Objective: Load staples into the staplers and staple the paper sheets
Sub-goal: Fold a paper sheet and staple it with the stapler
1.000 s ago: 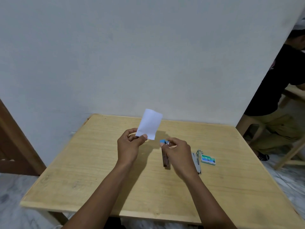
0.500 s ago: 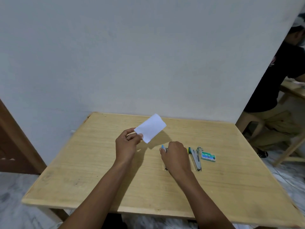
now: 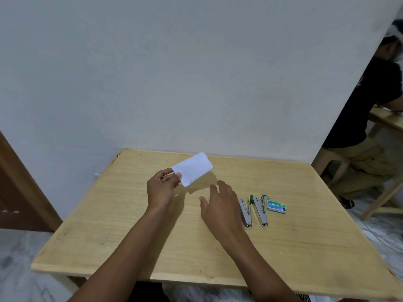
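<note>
White paper sheets (image 3: 193,168) were pinched in the left hand (image 3: 161,190) above the bench (image 3: 109,225); the right hand (image 3: 220,203) hovered, fingers (image 3: 224,188) relaxed, just beside a stapler (image 3: 245,211)

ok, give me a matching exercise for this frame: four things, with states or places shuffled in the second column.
1 paper
2 right hand
3 staple box
4 staplers

a on the table, rightmost in the row
b pinched by the left hand, off the table
c open, holding nothing
d side by side on the table, between right hand and staple box

Pairs: 1-b, 2-c, 3-a, 4-d
</note>
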